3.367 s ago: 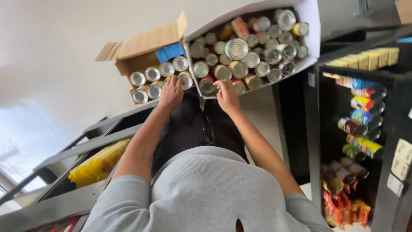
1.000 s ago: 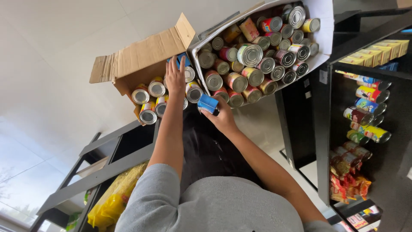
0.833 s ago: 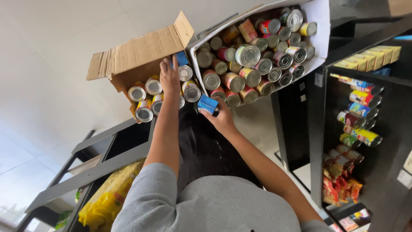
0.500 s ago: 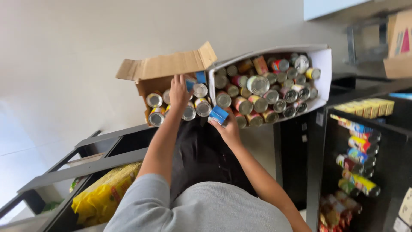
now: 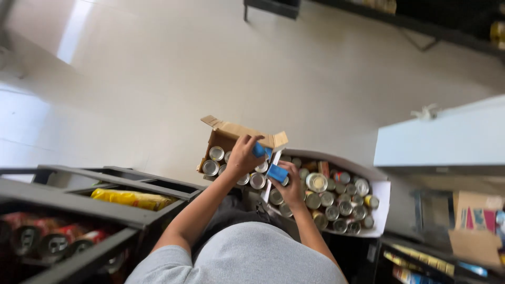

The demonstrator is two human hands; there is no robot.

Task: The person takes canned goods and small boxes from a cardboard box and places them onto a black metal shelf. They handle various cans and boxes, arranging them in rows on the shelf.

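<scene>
The left hand point(image 5: 243, 156), which a moment ago rested flat on the tins in the cardboard box point(image 5: 227, 138), has lifted a blue tin point(image 5: 259, 150) of its own. The right hand point(image 5: 288, 185) has raised its blue can point(image 5: 276, 173) higher, nearer the left one.

Single view, from the camera worn on my head. It looks steeply down over my grey-shirted chest and both forearms, the frame tilted. My left hand point(image 5: 243, 156) and right hand point(image 5: 286, 185) sit near mid-frame at arm's length, over the cardboard box point(image 5: 227, 138) and white tray point(image 5: 382, 197) of tins. Pale floor point(image 5: 210, 68) fills the upper half; dark shelving point(image 5: 79, 231) lies close at lower left. No second view overlaps it.
</scene>
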